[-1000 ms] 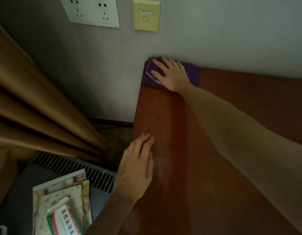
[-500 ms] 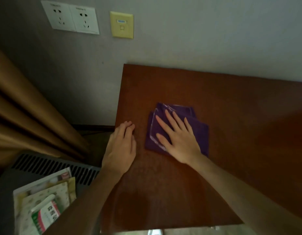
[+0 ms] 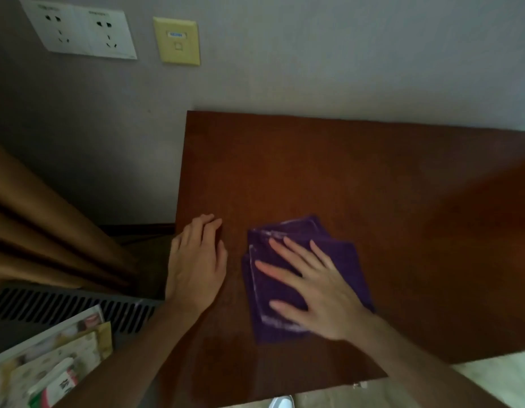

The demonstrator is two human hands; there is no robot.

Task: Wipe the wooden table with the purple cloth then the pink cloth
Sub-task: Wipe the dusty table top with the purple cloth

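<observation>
Head view, looking down. The right hand point(image 3: 317, 293) is lying flat on the purple cloth point(image 3: 340, 260), fingers straight and spread, palm pressing down; nothing is being curled round or pinched. The purple cloth is folded into several layers, pale stitched edges showing on its left side, and is sitting on the wooden table point(image 3: 343, 172) in the near-left part of the top, apart from the wall edge.

The left hand point(image 3: 196, 266) is resting flat at the table's left edge, fingers straight and held together, palm down, holding nothing. It is lying just beside the cloth, with a narrow strip of bare wood showing between them.

Surroundings: the table's far edge is butting against a grey wall point(image 3: 314, 54). A white double power socket point(image 3: 81, 32) and a yellow network jack plate point(image 3: 177, 41) are mounted on the wall above and left of the table. A tan curtain point(image 3: 43, 231) is hanging at left. Below it, a dark slotted vent panel point(image 3: 64, 307) is carrying printed packets point(image 3: 49, 363); their labels are too blurred to read.
</observation>
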